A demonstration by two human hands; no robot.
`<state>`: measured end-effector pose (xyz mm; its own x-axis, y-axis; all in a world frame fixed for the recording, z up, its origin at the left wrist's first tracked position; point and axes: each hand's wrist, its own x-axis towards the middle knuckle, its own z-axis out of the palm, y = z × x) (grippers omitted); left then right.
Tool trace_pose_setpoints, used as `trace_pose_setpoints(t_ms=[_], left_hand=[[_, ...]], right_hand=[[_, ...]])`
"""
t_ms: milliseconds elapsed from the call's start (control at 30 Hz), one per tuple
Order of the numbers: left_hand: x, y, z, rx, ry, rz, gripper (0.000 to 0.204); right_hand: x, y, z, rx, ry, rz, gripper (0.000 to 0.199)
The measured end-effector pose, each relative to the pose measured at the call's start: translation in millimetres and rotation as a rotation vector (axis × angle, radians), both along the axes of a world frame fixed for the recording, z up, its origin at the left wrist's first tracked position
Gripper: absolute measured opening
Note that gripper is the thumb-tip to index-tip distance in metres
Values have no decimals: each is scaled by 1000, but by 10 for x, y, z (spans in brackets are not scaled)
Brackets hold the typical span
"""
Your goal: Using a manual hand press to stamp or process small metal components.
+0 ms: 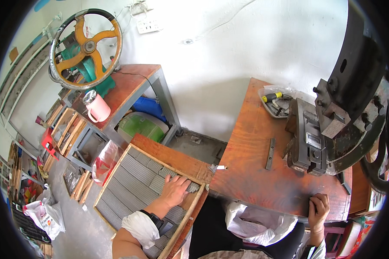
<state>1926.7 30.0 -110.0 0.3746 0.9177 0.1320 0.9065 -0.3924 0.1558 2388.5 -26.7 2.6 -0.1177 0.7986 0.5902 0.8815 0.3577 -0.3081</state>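
My left hand (176,191) lies over a shallow wooden-framed tray (112,170) packed with rows of small grey metal pieces (138,177). Its fingers are spread and touch the pieces near the tray's far right corner, beside a bare patch. At the near right edge of the wooden table my right hand (319,209) rests with its fingers curled together; whatever they may hold is hidden. Beyond it stands a dark metal press (333,129), a die block (309,138) at its base. On the tabletop left of the press lies a small metal bar (270,154).
A plastic tub (272,113) with a yellow-and-black-handled tool sits at the table's back. A white bag (259,224) hangs below the front edge. Further left are a pink mug (96,106) and a large yellow-spoked wheel (89,47) on another bench. Bags and wooden frames stand on the floor.
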Motion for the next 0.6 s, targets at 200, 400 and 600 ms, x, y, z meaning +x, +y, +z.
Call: trace_pose_setpoints(t_ms=[200, 400, 600], left_hand=[[17, 25, 125, -2, 88, -58, 45], [108, -50, 68, 7, 90, 24, 41], [98, -37, 43, -96, 22, 51, 40]], right_hand=[[-20, 2, 20, 4, 3, 4, 15], [-24, 5, 42, 21, -6, -17, 15], [-29, 45, 39, 31, -20, -1, 15]])
